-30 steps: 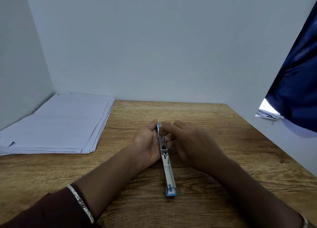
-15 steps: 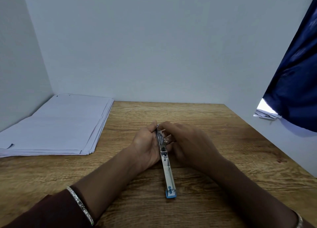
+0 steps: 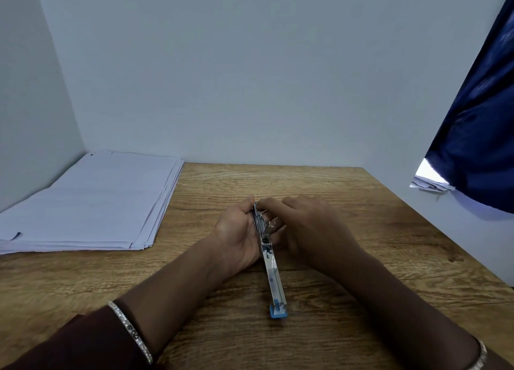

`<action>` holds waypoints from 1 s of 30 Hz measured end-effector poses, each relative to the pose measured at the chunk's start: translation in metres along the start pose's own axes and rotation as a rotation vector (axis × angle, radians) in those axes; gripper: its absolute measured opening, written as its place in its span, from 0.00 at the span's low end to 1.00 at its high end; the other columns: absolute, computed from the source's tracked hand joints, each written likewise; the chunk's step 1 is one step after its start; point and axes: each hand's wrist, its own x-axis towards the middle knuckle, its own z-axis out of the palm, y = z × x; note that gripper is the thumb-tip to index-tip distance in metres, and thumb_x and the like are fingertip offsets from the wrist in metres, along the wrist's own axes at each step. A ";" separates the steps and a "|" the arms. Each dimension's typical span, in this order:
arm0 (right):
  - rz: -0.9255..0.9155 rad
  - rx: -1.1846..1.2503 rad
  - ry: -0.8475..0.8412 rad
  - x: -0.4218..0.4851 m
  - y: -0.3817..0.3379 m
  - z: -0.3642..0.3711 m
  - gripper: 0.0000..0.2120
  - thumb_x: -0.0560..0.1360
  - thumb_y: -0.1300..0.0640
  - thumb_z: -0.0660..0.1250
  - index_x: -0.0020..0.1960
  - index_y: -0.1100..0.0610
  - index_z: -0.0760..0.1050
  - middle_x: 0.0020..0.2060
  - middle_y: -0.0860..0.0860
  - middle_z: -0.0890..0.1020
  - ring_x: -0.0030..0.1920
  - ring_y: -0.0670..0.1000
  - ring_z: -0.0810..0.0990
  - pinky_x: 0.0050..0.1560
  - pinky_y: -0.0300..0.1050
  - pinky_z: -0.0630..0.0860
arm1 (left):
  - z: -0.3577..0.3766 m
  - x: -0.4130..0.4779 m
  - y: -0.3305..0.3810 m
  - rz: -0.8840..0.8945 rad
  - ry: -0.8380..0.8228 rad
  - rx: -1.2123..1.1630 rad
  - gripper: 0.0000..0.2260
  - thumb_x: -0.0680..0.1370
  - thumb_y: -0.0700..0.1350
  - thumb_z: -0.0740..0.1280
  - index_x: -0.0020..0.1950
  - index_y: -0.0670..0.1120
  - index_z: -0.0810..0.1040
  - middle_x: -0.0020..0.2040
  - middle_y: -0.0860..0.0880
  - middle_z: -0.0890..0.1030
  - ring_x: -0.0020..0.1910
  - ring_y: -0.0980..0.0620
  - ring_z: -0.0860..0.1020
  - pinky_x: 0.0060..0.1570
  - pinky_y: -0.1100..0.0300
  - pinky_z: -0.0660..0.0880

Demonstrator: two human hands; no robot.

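A blue and metal stapler (image 3: pixel 274 279) lies opened out flat on the wooden table (image 3: pixel 347 258), its blue-tipped end pointing toward me. My left hand (image 3: pixel 237 236) cups the far half of the stapler from the left, thumb along its top edge. My right hand (image 3: pixel 308 227) comes in from the right, with curled fingertips at the stapler's metal staple channel. What the fingertips pinch, if anything, is hidden.
A thick stack of white paper (image 3: pixel 91 202) lies at the back left of the table. White walls close off the left, back and right. A dark blue cloth (image 3: pixel 478 135) hangs at the right over more papers (image 3: pixel 429 181).
Both hands stay on the stapler in nearly the same place. The right fingertips have shifted slightly at the stapler's far end.
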 end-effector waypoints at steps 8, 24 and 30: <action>0.435 1.000 0.074 0.000 -0.003 -0.008 0.16 0.75 0.64 0.65 0.61 0.54 0.78 0.42 0.49 0.85 0.40 0.47 0.84 0.36 0.35 0.75 | 0.006 -0.005 0.008 0.048 0.121 -0.254 0.16 0.87 0.51 0.48 0.48 0.43 0.67 0.54 0.32 0.84 0.44 0.36 0.87 0.39 0.42 0.84; 0.235 0.733 0.114 0.012 -0.014 -0.002 0.08 0.82 0.53 0.63 0.48 0.54 0.77 0.45 0.51 0.84 0.46 0.51 0.76 0.46 0.50 0.73 | 0.007 -0.011 0.009 -0.038 -0.103 -0.268 0.22 0.86 0.58 0.47 0.64 0.42 0.68 0.65 0.36 0.77 0.64 0.38 0.79 0.52 0.43 0.81; 0.182 0.516 0.099 0.005 -0.017 -0.003 0.11 0.83 0.45 0.51 0.52 0.48 0.70 0.50 0.44 0.79 0.52 0.48 0.74 0.56 0.55 0.70 | 0.008 -0.009 0.002 0.025 -0.146 -0.226 0.18 0.85 0.59 0.47 0.58 0.46 0.66 0.43 0.46 0.72 0.37 0.50 0.79 0.41 0.56 0.81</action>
